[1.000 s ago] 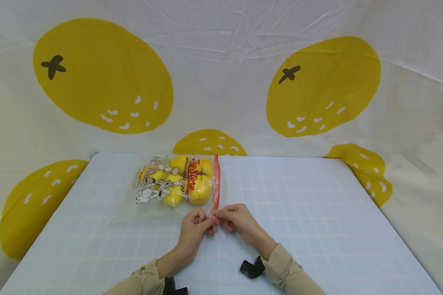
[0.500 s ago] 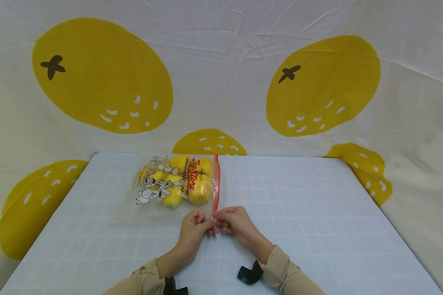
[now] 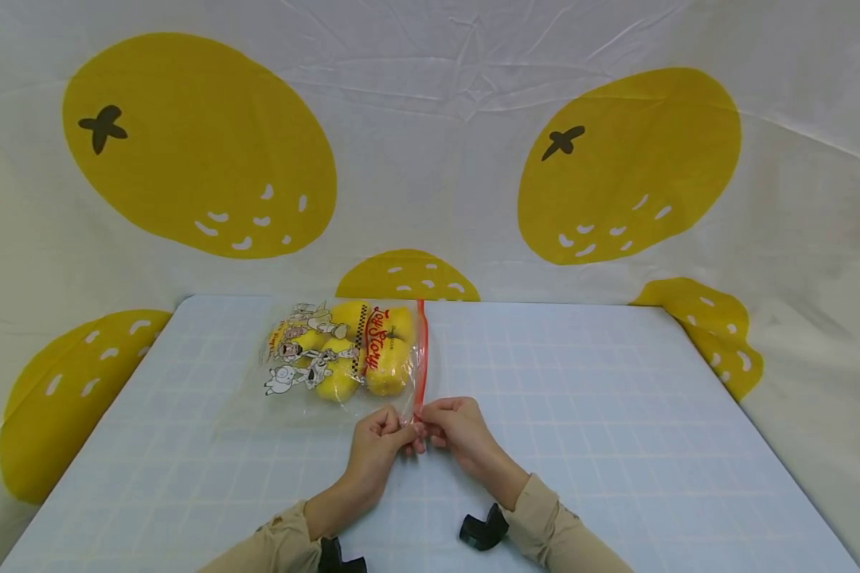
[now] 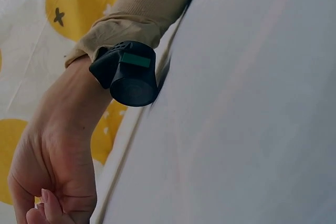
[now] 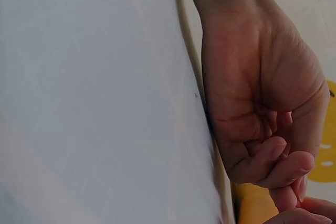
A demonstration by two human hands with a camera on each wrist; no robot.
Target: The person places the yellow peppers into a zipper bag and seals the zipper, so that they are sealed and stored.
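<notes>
A clear zip bag with cartoon figures and red "Toy Story" lettering lies toward the back of the table, holding several yellow fruit-like things. Its red zip strip runs along the right edge. At the near end of that strip, my left hand pinches the bag's corner. My right hand pinches the strip right beside it, fingertips against the left hand's. The left wrist view shows my right hand with curled fingers. Across the right wrist view comes my left hand, also curled; the pinched plastic is hidden there.
The table wears a pale blue checked cover. Behind it hangs a white cloth printed with large yellow fruits. A black wrist camera sits by the right sleeve, another by the left.
The right hand has dipped slightly toward the near end of the zip strip and come back up a little, still pinching. The left hand and the bag have stayed nearly in place.
</notes>
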